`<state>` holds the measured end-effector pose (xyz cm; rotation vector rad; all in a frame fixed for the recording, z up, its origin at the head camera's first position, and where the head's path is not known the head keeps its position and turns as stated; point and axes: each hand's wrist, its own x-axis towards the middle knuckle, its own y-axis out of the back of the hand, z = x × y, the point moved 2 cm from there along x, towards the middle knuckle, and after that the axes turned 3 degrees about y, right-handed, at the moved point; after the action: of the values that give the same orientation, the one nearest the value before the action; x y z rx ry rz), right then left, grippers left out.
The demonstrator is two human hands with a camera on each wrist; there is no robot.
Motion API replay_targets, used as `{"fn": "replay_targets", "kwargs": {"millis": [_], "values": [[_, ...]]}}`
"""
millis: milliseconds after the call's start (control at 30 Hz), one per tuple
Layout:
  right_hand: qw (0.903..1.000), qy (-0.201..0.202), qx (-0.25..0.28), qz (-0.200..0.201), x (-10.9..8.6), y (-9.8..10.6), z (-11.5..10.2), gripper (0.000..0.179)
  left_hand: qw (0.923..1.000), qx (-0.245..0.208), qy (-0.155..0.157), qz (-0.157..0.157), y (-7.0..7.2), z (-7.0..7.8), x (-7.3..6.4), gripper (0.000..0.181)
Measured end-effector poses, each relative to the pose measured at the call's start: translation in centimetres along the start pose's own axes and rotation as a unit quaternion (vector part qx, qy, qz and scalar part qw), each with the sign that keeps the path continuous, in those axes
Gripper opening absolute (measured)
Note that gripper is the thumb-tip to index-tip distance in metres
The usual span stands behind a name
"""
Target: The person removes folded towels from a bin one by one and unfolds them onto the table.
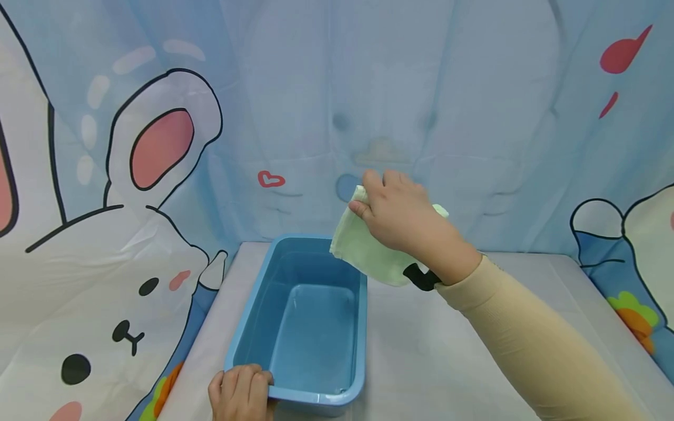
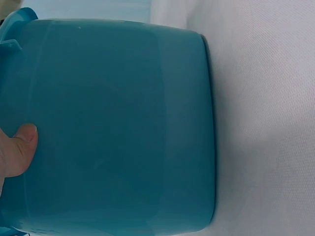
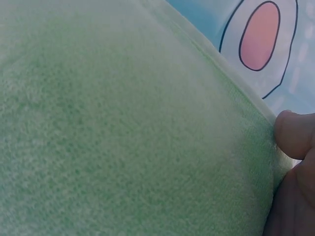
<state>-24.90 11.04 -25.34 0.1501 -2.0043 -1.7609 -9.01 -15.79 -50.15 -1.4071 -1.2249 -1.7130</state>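
My right hand [image 1: 397,213] pinches a pale green towel [image 1: 360,245] by its upper edge and holds it in the air by the far right corner of a blue plastic basin [image 1: 364,333]. Close up in the right wrist view, the towel [image 3: 128,137] fills most of the picture, with the thumb [image 3: 295,135] against its edge. At the basin's near left corner, my left hand [image 1: 241,393] grips the rim, fingers over the top. The left wrist view has its thumb [image 2: 23,147] against the basin's outer wall [image 2: 118,123]. No object shows inside the basin.
The basin stands on a table with a white cover [image 1: 437,356]. Behind it hangs a light blue curtain [image 1: 295,88] with cartoon prints, and a printed rabbit [image 1: 105,280] covers the left side. A black strap [image 1: 418,276] sits at the right wrist.
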Motion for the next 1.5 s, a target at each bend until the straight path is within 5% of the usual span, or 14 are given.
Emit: {"fn": "replay_targets", "kwargs": {"millis": [133, 533, 867, 1133, 1300, 1500], "values": [[0.9998, 0.004, -0.017, 0.007, -1.1, -0.2, 1.2, 0.040, 1.0000, 0.001, -0.002, 0.005, -0.1, -0.1, 0.0, 0.042], [0.9972, 0.011, -0.055, 0.049, -5.0, -1.2, 3.4, 0.041, 0.9988, 0.000, 0.011, -0.048, 0.3, -0.2, -0.4, 0.038], [0.9930, 0.046, -0.081, 0.073, -8.6, -3.6, 4.2, 0.041, 0.9986, -0.002, 0.011, -0.052, 0.3, -0.3, -0.7, 0.036], [0.9913, 0.062, -0.101, 0.058, -11.5, -6.9, 4.1, 0.044, 0.9987, -0.004, 0.013, -0.050, 0.3, -0.3, -0.6, 0.036], [0.9931, 0.059, -0.098, 0.023, -13.5, -8.9, 3.4, 0.043, 0.9970, -0.006, 0.021, -0.074, 0.5, -0.2, -0.7, 0.035], [0.9934, 0.068, -0.090, -0.020, -15.5, -10.2, 1.6, 0.040, 0.9982, -0.005, 0.015, -0.059, 0.3, -0.2, -0.8, 0.037]]}}
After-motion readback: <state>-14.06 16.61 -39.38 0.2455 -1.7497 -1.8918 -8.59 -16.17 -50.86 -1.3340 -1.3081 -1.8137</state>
